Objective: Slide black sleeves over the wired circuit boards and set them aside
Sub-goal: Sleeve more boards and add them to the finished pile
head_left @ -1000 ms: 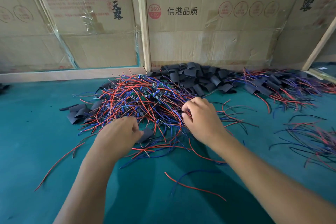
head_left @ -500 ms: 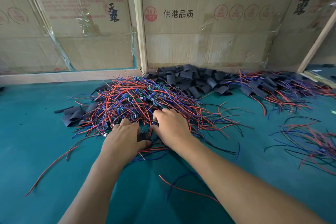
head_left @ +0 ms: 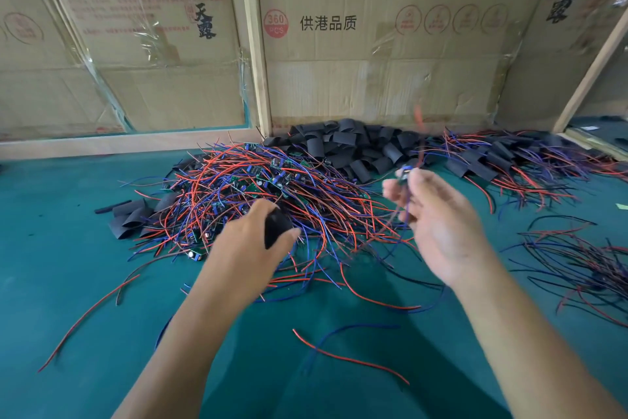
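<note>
The left hand (head_left: 244,245) is pinching a black sleeve (head_left: 277,226) between thumb and curled fingers, low over the near edge of the board pile (head_left: 258,194), a tangle of red and blue wires with small green circuit boards lying on the green worktop (head_left: 68,248). The right hand (head_left: 438,225) is raised to the right of that pile, palm turned towards the camera, its fingertips gripping a wired board (head_left: 406,172); the board is blurred, its wires running up above the hand and down across the palm. The two hands are apart, the sleeve and the held board not touching.

Behind the board pile, a sleeve heap (head_left: 353,150) is lying against the cardboard wall (head_left: 373,61). A few more flat sleeves (head_left: 131,218) are lying at the left edge of the pile. Further right along the wall, the finished pile (head_left: 509,163) is showing boards already in sleeves with wires trailing out. At the right edge of the worktop a wire bundle (head_left: 584,265) is lying well apart from the hands. Loose red and blue wires (head_left: 339,350) are lying on the worktop between the two forearms
</note>
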A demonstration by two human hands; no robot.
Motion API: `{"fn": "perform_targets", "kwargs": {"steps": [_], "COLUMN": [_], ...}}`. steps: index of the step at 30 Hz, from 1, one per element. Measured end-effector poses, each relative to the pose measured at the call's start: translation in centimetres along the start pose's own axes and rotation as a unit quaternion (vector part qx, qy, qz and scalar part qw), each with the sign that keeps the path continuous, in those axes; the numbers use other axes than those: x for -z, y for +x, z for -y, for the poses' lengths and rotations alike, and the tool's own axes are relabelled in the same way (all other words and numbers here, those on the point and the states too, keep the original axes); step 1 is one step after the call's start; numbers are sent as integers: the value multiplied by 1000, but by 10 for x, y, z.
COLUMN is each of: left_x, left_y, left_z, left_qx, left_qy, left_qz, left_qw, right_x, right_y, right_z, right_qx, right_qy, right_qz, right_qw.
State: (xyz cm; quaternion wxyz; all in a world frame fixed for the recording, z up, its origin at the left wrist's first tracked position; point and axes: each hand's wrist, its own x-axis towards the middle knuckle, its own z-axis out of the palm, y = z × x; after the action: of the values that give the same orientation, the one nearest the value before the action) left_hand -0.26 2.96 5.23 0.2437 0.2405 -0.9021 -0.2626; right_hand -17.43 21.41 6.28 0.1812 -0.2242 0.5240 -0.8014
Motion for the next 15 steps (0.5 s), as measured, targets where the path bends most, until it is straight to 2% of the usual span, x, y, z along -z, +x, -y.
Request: {"fn": "perform_targets", "kwargs": {"steps": [3, 5, 10, 15], "left_x": [-18, -25, -31, -33], "left_y": [-6, -9, -9, -9], "left_z": [-13, -17, -15, -14], "left_qx": [-28, -47, -83, -81], "left_qy": [-42, -54, -52, -59], "left_qz": [44, 68, 73, 54], "left_qw": [998, 995, 993, 994], "right_x": [19, 22, 20, 15], "right_y": [2, 3, 4, 0], "right_z": [10, 12, 12, 15], "right_qx": [-18, -12, 42, 71], "right_qy": [100, 129, 127, 100], "right_qz": [-23, -39, -47, -38], "right_qw": [995, 991, 990, 992]}}
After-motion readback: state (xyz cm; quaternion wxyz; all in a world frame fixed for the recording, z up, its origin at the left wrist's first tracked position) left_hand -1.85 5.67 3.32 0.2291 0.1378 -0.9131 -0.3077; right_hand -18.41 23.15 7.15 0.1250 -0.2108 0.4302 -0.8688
